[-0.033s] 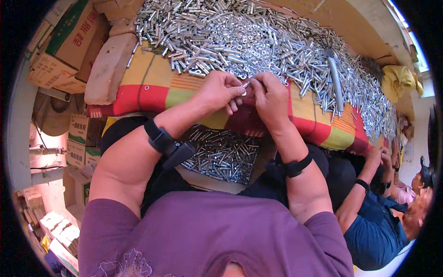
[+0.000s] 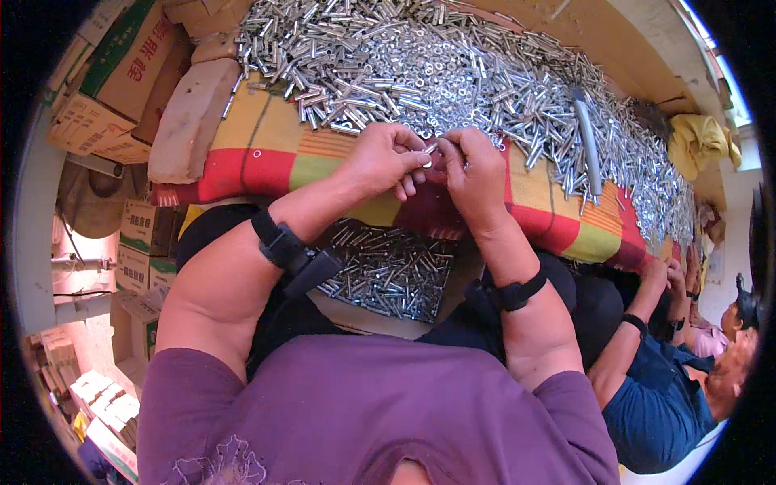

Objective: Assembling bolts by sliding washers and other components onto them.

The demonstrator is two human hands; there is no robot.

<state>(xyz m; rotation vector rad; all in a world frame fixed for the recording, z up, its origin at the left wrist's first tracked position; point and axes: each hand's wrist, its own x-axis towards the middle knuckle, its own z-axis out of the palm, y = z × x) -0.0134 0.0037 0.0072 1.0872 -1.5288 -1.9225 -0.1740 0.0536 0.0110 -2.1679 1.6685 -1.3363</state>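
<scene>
My left hand (image 2: pixel 386 160) is closed in a pinch on a small silvery metal bolt (image 2: pixel 431 149). A flat, shiny washer (image 2: pixel 428 162) shows at its fingertips. Right beside it, my right hand (image 2: pixel 477 171) has thumb and finger pressed together at the bolt's far end; whatever they grip is hidden. Both hands hover over the near edge of a checked cloth (image 2: pixel 319 171). Just beyond them lies a wide heap of metal sleeves and bolts (image 2: pixel 356 85), with loose washers (image 2: pixel 440 74) gathered in its middle.
Below my forearms sits a box of metal bolts (image 2: pixel 388 279). A grey tube (image 2: pixel 588 145) lies on the heap, and a yellow cloth (image 2: pixel 699 145) is at far right. Cardboard boxes (image 2: pixel 121 89) stand left beside a worn block (image 2: pixel 192 121). A co-worker (image 2: pixel 659 396) sits at right.
</scene>
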